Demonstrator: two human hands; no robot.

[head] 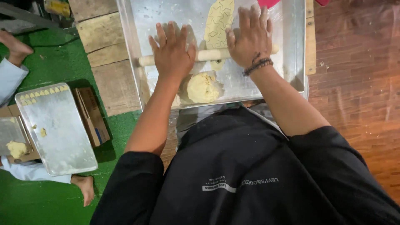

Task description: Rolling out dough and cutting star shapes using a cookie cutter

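My left hand (171,52) and my right hand (250,37) press flat, fingers spread, on a pale wooden rolling pin (210,54) that lies across a metal tray (291,50). Under the pin is a strip of rolled yellow dough (218,23) with star shapes cut into it. A ball of yellow dough (203,88) rests on the tray just in front of the pin, between my forearms. A dark bead bracelet (258,65) is on my right wrist.
The tray rests on wooden planks (104,50). At left, on green matting (54,58), another person's arm (10,71) and foot (85,187) flank a second metal tray (58,129) with small cut pieces, a cardboard box (92,116) and a dough lump (16,148). Wooden floor (358,91) at right.
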